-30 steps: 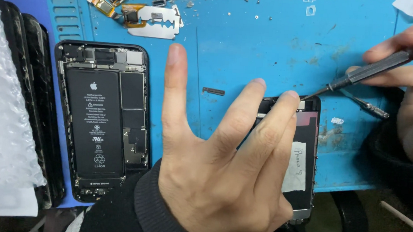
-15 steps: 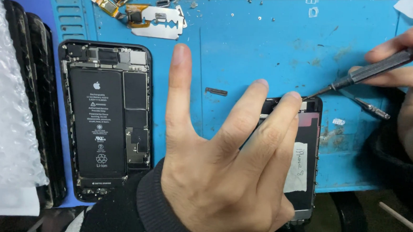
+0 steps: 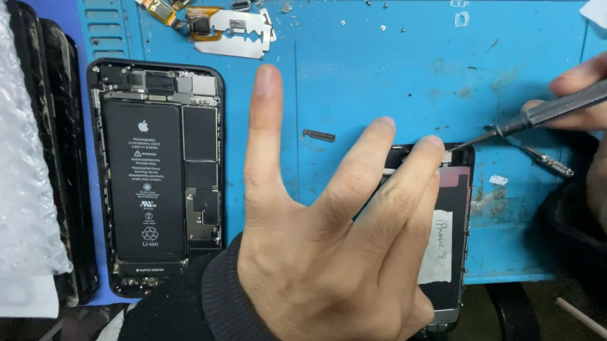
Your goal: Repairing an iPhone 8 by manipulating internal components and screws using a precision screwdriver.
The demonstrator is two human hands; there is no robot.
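My left hand (image 3: 333, 263) lies spread over a detached phone screen panel (image 3: 451, 229), two fingertips pressing down on its top edge while the index finger points up and away. My right hand (image 3: 606, 105) grips a dark screwdriver (image 3: 553, 112) whose tip touches the panel's top right corner. An opened phone body (image 3: 154, 175) with a black battery and exposed boards lies to the left on the blue work mat (image 3: 394, 71).
Small loose parts, a flex cable and a metal plate (image 3: 235, 33) sit at the mat's top left. A second tool (image 3: 546, 161) lies under the screwdriver. Bubble wrap (image 3: 1, 173) and dark phone panels (image 3: 52, 141) rest at the left. Tiny screws dot the mat.
Both hands and the screwdriver stay in place; the view has only shifted slightly.
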